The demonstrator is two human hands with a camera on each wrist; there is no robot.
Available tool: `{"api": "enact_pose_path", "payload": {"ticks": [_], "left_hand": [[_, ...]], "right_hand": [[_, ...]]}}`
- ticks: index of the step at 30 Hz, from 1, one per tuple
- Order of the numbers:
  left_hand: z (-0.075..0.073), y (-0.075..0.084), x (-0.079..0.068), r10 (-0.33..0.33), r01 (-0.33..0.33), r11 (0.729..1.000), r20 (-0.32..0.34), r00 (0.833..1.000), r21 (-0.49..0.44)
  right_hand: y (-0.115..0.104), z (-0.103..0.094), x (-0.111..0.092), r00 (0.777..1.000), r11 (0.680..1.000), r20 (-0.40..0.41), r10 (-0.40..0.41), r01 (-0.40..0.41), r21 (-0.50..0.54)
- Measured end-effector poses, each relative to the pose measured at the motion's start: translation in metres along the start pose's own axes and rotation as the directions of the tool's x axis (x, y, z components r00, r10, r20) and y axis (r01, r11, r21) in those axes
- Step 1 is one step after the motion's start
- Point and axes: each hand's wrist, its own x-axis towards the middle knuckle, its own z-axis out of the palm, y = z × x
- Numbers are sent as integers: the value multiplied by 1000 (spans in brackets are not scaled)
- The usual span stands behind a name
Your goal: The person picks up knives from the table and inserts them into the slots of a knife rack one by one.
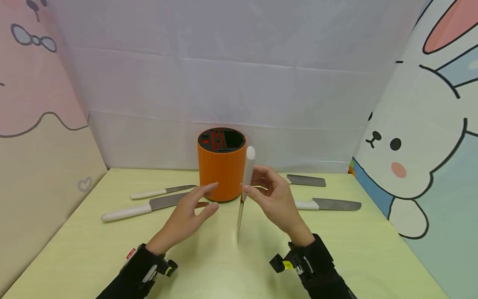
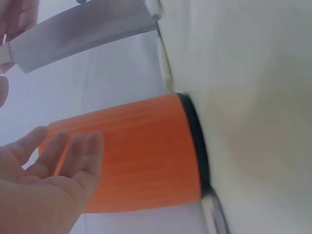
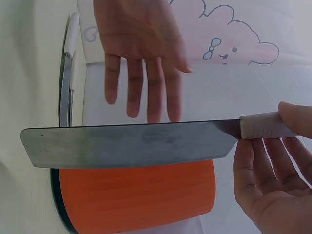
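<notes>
My right hand [image 1: 271, 198] pinches the white handle [image 1: 248, 170] of a broad-bladed kitchen knife, thumb on one side and fingers on the other. Its blade [image 3: 131, 146] points down toward the table, handle end up. My left hand [image 1: 186, 216] is held out with relaxed fingers and nothing in it, left of the knife. Behind both hands stands an orange round knife block [image 1: 221, 174] with a black slotted top [image 1: 222, 140]. In the right wrist view the blade passes in front of the block, and the left hand's fingers point toward the blade.
Left of the block lie a narrow knife [image 1: 149, 194] and a wider knife [image 1: 127, 213], white handles outward. On the right are a short cleaver-like knife [image 1: 307, 180] and another broad knife [image 1: 336, 204]. A white sheet wall [image 1: 239, 91] closes off the table's back edge.
</notes>
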Motion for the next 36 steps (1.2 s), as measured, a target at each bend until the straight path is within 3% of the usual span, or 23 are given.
{"api": "enact_pose_path", "payload": {"ticks": [13,19,23,31,36], "left_hand": [[-11,56,55,124,-131,989,-103,987,-64],[-13,103,67,190,-211,967,-151,970,-140],[-14,122,71,193,-218,965,-169,967,-147],[-13,131,76,176,-208,965,-197,965,-158],[-6,114,82,161,-197,966,-202,966,-168]], "right_hand": [[1,1,-1,1000,1000,6,2,-2,1],[2,3,-1,1000,1000,7,-6,6,16],[2,4,-1,1000,1000,10,-13,13,10],[1,4,-1,1000,1000,3,-2,2,-10],[1,4,-1,1000,1000,-1,0,0,-5]]}}
